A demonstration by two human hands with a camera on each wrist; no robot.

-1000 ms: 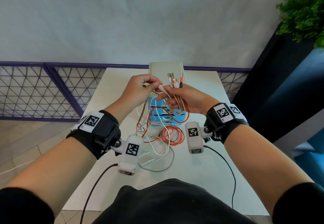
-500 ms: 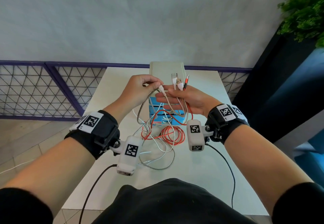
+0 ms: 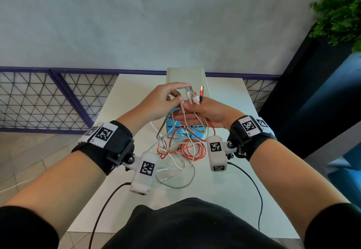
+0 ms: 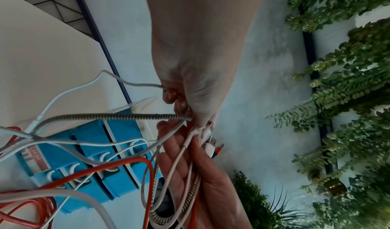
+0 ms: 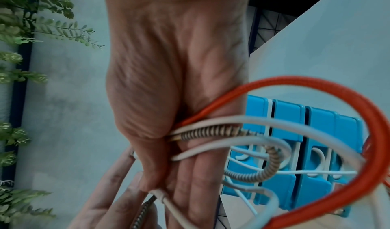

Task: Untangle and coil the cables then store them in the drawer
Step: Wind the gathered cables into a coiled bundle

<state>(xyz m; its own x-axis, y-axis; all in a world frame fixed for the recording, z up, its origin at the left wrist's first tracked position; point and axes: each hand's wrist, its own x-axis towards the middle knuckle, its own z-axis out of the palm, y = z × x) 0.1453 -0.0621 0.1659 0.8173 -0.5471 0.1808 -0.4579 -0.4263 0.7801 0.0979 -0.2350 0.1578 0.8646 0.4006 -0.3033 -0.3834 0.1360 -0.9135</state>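
My right hand (image 3: 181,112) holds a bundle of cable ends upright under its thumb: two white USB plugs (image 3: 192,95) and a red plug (image 3: 201,92). My left hand (image 3: 180,96) pinches a white cable end (image 4: 195,131) against that bundle and also grips the braided silver cable (image 4: 118,116). An orange cable (image 3: 193,149), thin white cables (image 3: 175,164) and the braided cable (image 3: 183,184) hang down in a tangle onto the white table (image 3: 224,190). The blue drawer unit (image 3: 173,129) stands behind the tangle, its fronts (image 5: 289,124) closed.
The drawer unit's beige top (image 3: 185,77) reaches towards the table's far edge. A purple mesh railing (image 3: 48,100) runs behind the table. A dark planter with green leaves (image 3: 336,10) stands at the right. Black camera leads (image 3: 254,188) trail over the near table.
Both hands have risen a little with the cable ends. My left hand has brought its white end against the right hand's bundle, and its index finger now reaches the plugs.
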